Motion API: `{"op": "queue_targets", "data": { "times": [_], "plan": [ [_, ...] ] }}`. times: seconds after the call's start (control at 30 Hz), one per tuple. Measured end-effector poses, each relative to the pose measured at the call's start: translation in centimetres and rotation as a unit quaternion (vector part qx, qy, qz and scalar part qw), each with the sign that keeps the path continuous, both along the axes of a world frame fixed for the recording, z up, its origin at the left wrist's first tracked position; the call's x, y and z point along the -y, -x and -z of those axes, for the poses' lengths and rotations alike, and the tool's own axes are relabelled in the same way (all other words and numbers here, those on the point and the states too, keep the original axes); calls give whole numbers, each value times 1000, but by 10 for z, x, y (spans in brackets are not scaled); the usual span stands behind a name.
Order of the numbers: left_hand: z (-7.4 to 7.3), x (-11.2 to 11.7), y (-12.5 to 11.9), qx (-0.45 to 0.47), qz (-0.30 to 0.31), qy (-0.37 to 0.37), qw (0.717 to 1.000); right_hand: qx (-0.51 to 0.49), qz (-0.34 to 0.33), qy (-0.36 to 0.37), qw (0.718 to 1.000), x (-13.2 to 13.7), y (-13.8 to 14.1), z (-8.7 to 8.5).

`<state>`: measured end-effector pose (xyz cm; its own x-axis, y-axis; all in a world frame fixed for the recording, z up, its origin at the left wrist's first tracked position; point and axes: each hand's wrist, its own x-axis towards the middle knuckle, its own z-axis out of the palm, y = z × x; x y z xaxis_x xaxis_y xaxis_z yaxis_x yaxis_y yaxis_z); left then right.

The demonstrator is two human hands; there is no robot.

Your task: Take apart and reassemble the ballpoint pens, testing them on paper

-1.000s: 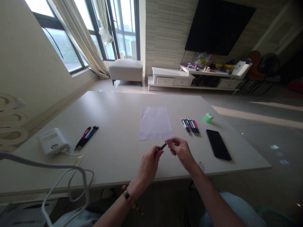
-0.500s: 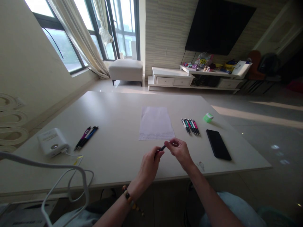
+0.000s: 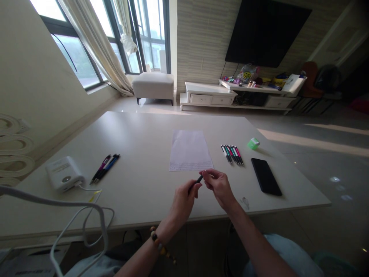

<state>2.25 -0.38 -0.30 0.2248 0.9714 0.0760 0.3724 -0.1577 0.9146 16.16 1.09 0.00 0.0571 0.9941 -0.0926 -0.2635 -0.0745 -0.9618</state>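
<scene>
My left hand [image 3: 183,200] is closed around a dark pen [image 3: 197,180], whose tip end sticks out toward my right hand. My right hand [image 3: 219,185] pinches at that end with thumb and fingers; whether it holds a small part there is too small to tell. Both hands hover just above the near middle of the white table [image 3: 138,134], right in front of a sheet of paper [image 3: 189,149] with faint writing along its near edge.
A row of several pens [image 3: 232,154] lies right of the paper, with a black phone [image 3: 265,176] and a green eraser-like block [image 3: 253,143] beyond. Left lie a few pens [image 3: 105,167], a white box [image 3: 63,173] and a white cable [image 3: 86,215].
Both hands with the pen have shifted very slightly away from me, toward the paper's near edge. Nothing else moved.
</scene>
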Motion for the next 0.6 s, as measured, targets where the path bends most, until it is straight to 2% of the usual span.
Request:
{"op": "queue_targets", "data": {
  "times": [0.17,0.27,0.33,0.43,0.5,0.6],
  "plan": [
    [-2,3,-1,-38,-24,-40,998,22,64,2,998,3,6,4],
    [-6,-3,0,28,-54,-7,998,110,66,-6,992,5,10,1],
    [-9,-11,3,112,-104,27,988,176,27,-19,984,7,13,-2],
    [-10,-24,7,247,-154,74,954,255,-69,-33,964,13,15,-5],
    [-8,-28,7,314,-147,106,932,315,-106,-51,942,17,16,-7],
    [-4,-28,4,360,-131,148,912,379,-123,-81,913,22,15,-9]
  ]
}}
